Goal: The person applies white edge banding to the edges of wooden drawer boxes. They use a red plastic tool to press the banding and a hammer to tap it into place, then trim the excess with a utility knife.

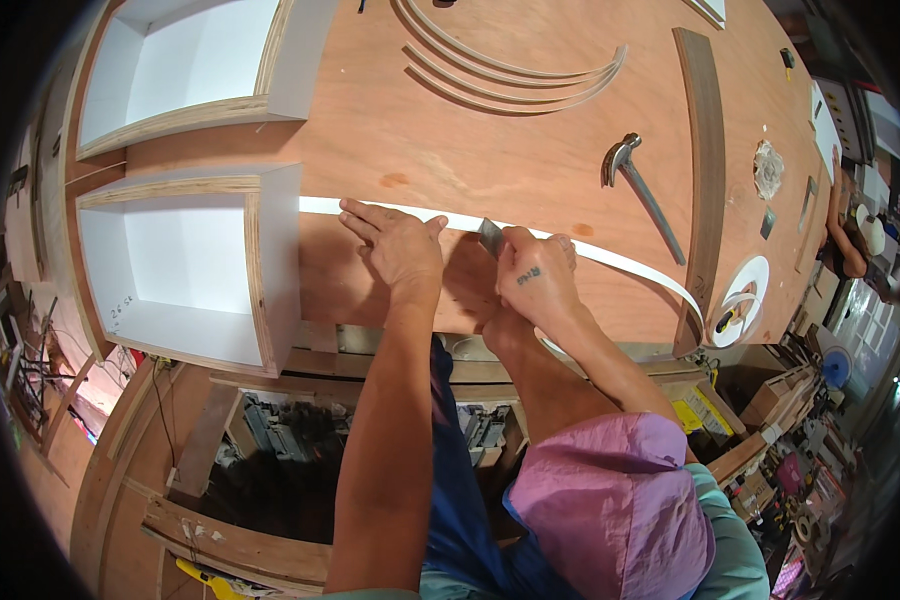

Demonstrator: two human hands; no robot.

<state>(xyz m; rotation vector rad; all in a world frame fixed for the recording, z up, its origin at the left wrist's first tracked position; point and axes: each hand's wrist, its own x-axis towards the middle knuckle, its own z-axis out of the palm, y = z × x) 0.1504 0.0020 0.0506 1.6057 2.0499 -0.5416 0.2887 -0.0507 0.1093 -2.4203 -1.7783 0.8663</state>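
A long white edging strip (632, 266) runs across the plywood worktop (470, 150) to a white coil (740, 300) at the right. My left hand (395, 245) rests on the strip with fingers stretched out, holding nothing. My right hand (530, 270) grips a flat grey metal blade (488, 237) against the strip, right of my left hand. Two white boxes with plywood edges, a lower one (180, 270) and an upper one (185, 70), sit at the left. A claw hammer (650, 200) lies beyond my right hand.
Several curved thin strips (500, 95) lie at the back. A wooden plank (700, 130) crosses the right, near a crumpled scrap (768, 170). Another person (848, 240) is at the far right. Below the worktop's front edge are an open wooden frame (235, 530) and stacked clutter (775, 440).
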